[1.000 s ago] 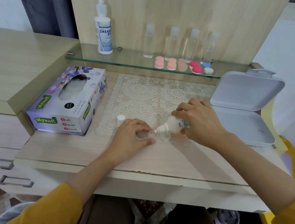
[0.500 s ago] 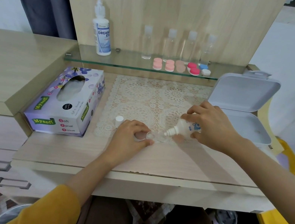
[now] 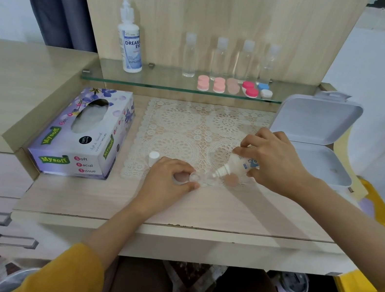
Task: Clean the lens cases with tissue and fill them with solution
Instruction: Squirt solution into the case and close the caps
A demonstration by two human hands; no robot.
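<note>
A clear lens case (image 3: 199, 179) lies at the front edge of the lace mat (image 3: 188, 132). My left hand (image 3: 169, 183) pinches its left cup between thumb and fingers. My right hand (image 3: 273, 160) grips a small white solution bottle (image 3: 237, 165), tilted nozzle-down towards the case's right cup. The bottle's white cap (image 3: 153, 157) stands on the mat by my left hand. A pink lid (image 3: 231, 179) lies under the bottle.
A tissue box (image 3: 85, 137) sits at the left of the desk. An open white box (image 3: 314, 146) stands at the right. On the glass shelf (image 3: 161, 83) stand a large solution bottle (image 3: 130, 39), several clear bottles (image 3: 229, 59) and several coloured lens cases (image 3: 232, 87).
My right hand has drawn the bottle up and to the right, so its nozzle now points at the case's right cup. My left hand stays on the case.
</note>
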